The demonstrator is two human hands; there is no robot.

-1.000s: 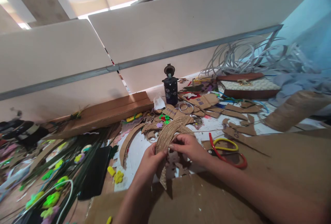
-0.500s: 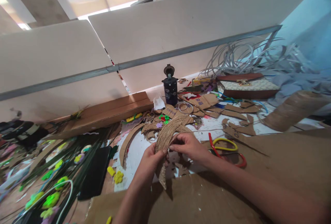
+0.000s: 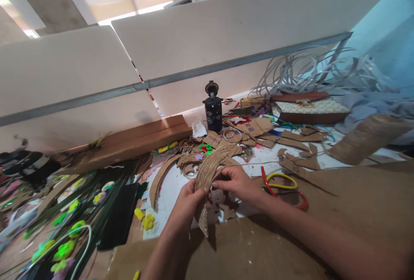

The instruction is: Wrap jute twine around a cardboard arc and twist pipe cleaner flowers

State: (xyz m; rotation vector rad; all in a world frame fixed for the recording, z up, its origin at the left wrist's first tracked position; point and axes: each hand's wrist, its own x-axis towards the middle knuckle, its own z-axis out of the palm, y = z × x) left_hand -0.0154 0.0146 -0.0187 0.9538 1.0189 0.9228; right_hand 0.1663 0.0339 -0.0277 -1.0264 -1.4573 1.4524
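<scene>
A curved, pointed strip covered in rows of brown twine (image 3: pixel 210 163) is held up over the table, its tip hanging downward. My left hand (image 3: pixel 190 198) is closed round its lower part, thumb on the front face. At the strip's right edge, my right hand (image 3: pixel 234 183) pinches with thumb and forefinger on what looks like the twine; the fingertips partly hide it. A thin strand stretches rightward from near this hand. Just right of my right wrist lie scissors (image 3: pixel 281 182) with red and yellow handles, partly covered by my forearm.
A large twine spool (image 3: pixel 365 140) lies at right, near a handbag (image 3: pixel 310 110). Behind my hands stands a dark bottle (image 3: pixel 213 114) with its lid up, among cardboard scraps (image 3: pixel 258 127). A black phone-like slab (image 3: pixel 118 217) and fuzzy flowers (image 3: pixel 64 250) are at left. Cardboard (image 3: pixel 258 250) covers the front.
</scene>
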